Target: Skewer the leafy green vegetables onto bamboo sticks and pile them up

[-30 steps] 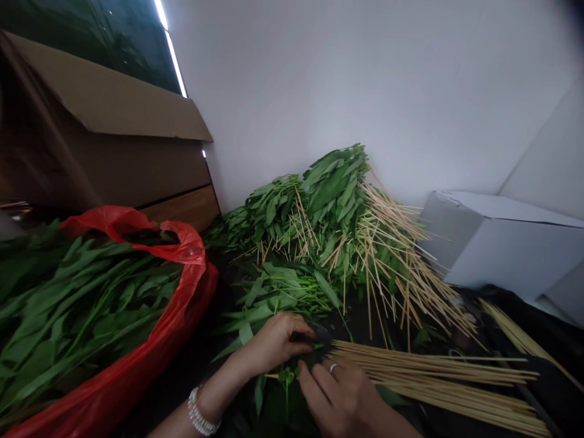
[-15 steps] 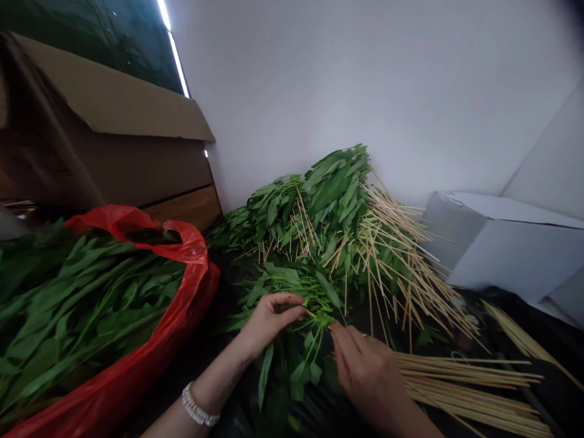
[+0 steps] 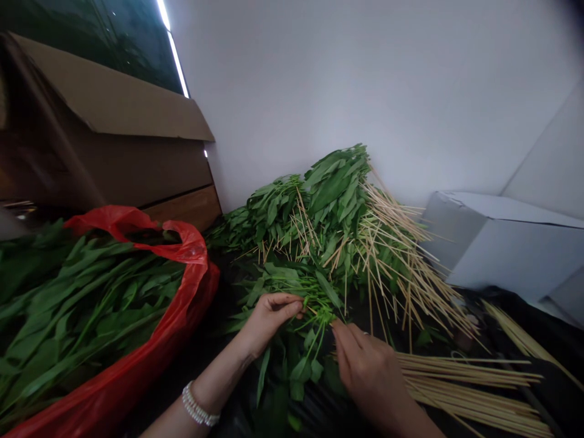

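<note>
A thin stick (image 3: 311,311) spans the small gap between the two hands, with a leafy sprig (image 3: 301,372) gathered at it by the stems and its leaves hanging toward the near edge. By the left hand (image 3: 269,322), a narrow pinch is made with thumb and forefinger at the stick's left end, where a bit of green stem (image 3: 306,301) shows at the fingertips. The right hand (image 3: 371,365) is also drawn to a narrow pinch, apparently on the stick beside the sprig; whether a stem is caught too cannot be told. For good work here, the stick is best steadied close to the stems, so that bending is avoided, and only light pressure is wanted, since the stems look tender and could be split. The fingertips are best placed clear of the stick's end. Snagging is a risk, as the loose greens (image 3: 285,280) lie just beyond the hands; a slight lift would help. To the right, the spare sticks (image 3: 474,371) are laid roughly parallel.
</note>
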{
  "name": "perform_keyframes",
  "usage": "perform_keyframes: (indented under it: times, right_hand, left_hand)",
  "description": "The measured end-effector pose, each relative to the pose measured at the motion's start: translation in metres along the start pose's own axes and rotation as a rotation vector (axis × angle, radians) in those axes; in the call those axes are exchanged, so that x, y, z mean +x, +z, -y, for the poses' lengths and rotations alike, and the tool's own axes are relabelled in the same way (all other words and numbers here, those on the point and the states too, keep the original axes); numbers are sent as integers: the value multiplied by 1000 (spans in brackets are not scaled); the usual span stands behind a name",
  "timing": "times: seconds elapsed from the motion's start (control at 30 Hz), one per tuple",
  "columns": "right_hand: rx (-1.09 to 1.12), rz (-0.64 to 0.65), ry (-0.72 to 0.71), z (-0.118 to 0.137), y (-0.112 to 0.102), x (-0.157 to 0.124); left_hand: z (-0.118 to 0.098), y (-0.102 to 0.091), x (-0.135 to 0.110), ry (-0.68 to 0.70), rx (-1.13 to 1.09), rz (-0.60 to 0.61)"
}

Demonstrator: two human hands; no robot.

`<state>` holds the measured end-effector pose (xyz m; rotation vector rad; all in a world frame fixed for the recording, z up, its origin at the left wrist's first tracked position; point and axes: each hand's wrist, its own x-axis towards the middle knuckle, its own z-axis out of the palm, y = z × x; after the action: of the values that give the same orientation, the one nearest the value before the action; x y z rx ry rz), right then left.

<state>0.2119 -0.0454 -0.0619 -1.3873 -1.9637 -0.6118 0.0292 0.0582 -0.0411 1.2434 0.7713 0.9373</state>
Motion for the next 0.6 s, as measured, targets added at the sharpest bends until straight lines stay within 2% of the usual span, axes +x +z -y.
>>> perform_keyframes:
  times: [0.6]
  right_hand:
    - [-15,-4,9,0,2,0]
  left_hand:
    - [0,1,0,0,28,-47]
